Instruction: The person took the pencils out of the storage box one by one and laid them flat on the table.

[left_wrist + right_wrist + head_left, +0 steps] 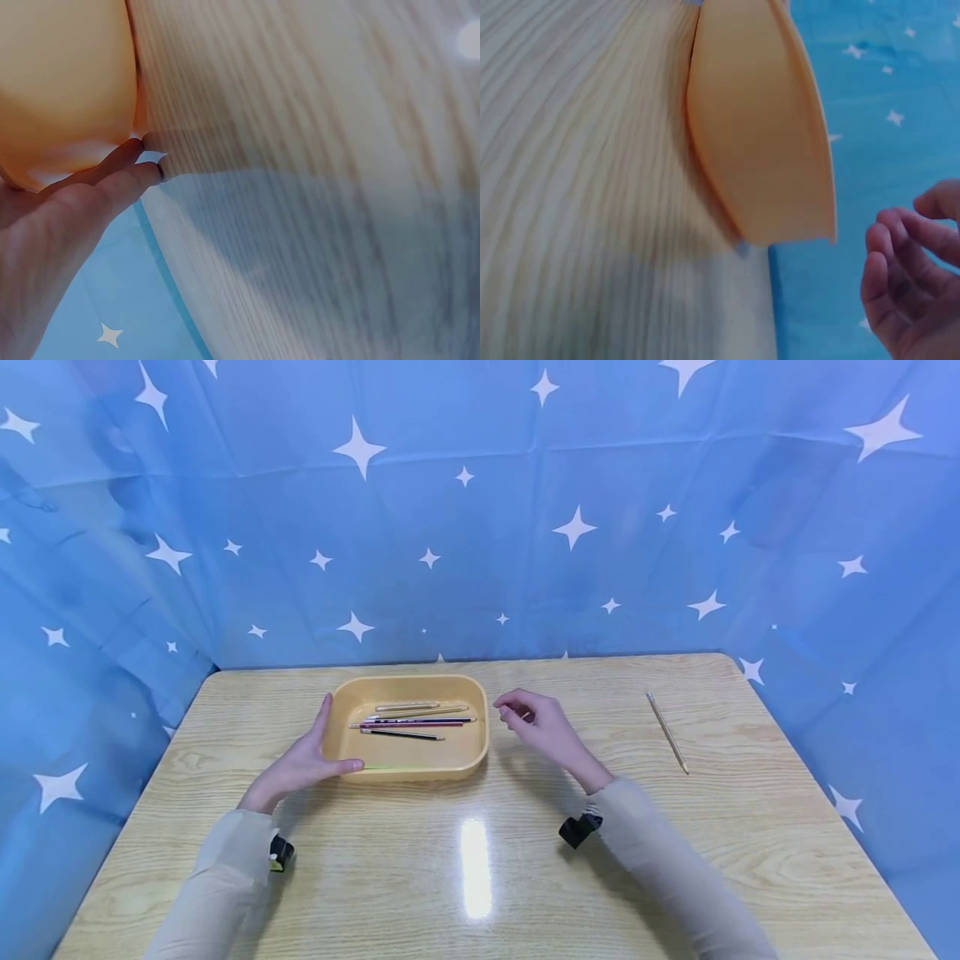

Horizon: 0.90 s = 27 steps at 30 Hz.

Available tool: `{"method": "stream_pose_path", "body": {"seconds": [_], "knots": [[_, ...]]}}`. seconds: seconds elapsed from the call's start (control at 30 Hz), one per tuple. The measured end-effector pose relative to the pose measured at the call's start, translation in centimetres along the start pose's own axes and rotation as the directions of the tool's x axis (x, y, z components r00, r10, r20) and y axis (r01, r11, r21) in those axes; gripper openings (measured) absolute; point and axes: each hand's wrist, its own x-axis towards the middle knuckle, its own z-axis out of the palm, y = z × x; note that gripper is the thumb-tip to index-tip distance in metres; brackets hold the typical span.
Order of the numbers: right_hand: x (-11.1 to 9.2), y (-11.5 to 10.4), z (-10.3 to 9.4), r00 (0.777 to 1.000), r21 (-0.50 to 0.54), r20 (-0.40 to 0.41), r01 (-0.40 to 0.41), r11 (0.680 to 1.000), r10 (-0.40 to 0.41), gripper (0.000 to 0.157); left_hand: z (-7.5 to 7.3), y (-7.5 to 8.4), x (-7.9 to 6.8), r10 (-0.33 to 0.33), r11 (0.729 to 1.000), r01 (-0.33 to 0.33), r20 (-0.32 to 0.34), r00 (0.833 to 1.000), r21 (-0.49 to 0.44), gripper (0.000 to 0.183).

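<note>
A yellow plastic tray [420, 762] stands toward the back of the table. Inside it lie several pencils, among them a black pencil [402, 735] and a dark red pencil [435, 724]. My left hand [300, 764] spans the tray's near left corner, thumb along the front rim and straight fingers against the outer left wall. Just off the tray's right end, my right hand [546, 727] hovers with loosely bent fingers and nothing in them. In the right wrist view, a gap shows between that hand [919, 289] and the tray wall [757, 135].
One gold-coloured pencil [667, 733] lies alone on the wooden table [750, 827], right of the right hand. A blue curtain with white stars [480, 543] hangs behind the table and at its sides. Glare [476, 868] shines on the tabletop in front of the tray.
</note>
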Motion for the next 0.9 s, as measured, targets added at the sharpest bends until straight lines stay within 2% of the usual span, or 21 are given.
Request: {"method": "stream_pose_path", "body": {"seconds": [0.4,0.7,0.9], "knots": [[2.0,-1.8,3.1,0.994,-0.018,0.084,0.068,0.998,-0.067,0.015,-0.1,0.0,-0.1,-0.008,1.0,0.008,0.001,1.0,0.012,0.116],[3.6,-2.4,5.4,0.985,-0.054,0.163,0.068,0.996,-0.059,0.012,-0.1,0.2,-0.1,0.014,1.0,-0.014,0.006,1.0,0.015,0.116],[4.5,-2.4,6.6,0.973,-0.07,0.208,0.117,0.991,-0.1,0.015,-0.1,2.3,-0.6,0.021,1.0,-0.02,0.018,1.0,-0.014,0.114]]}}
